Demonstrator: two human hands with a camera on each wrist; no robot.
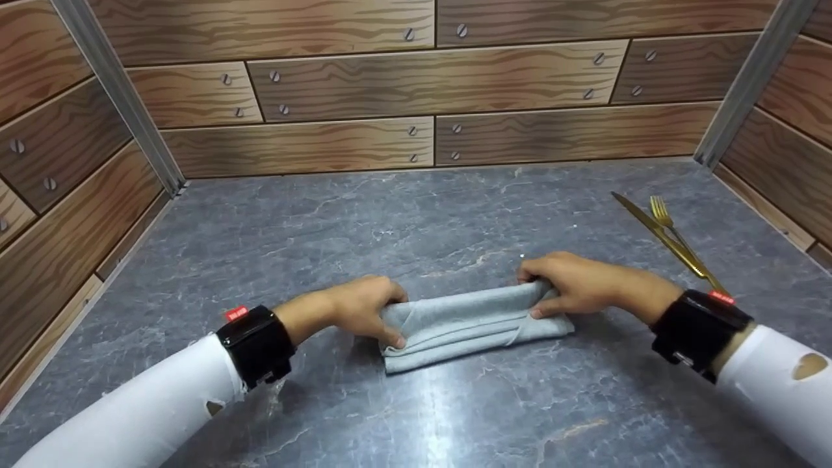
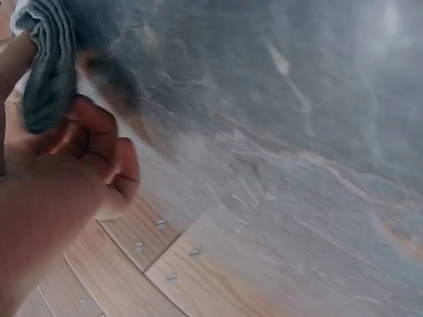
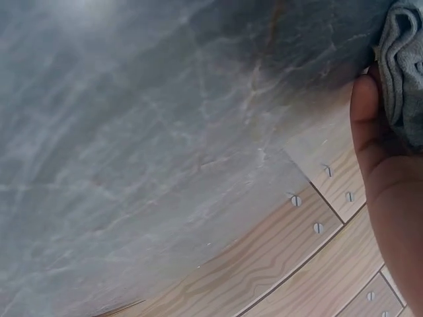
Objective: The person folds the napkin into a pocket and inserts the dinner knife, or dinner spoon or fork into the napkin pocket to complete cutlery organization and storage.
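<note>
A light grey-blue cloth [image 1: 468, 318], folded into a long layered strip, lies across the middle of the table in the head view. My left hand [image 1: 364, 305] grips its left end, thumb on the near side and fingers behind. At the other end my right hand [image 1: 569, 283] pinches the cloth, its thumb on the front face. In the left wrist view the stacked folds of the cloth [image 2: 53, 59] show between thumb and curled fingers. The right wrist view catches the cloth's layered edge [image 3: 400, 72] beside a finger of the right hand [image 3: 390, 158].
On the right of the grey marbled table [image 1: 312, 234], a gold knife [image 1: 656, 227] and a gold fork [image 1: 669, 218] lie crossing each other. Wood-patterned walls [image 1: 416, 81] enclose the back and both sides, with metal posts [image 1: 123, 97] at the corners.
</note>
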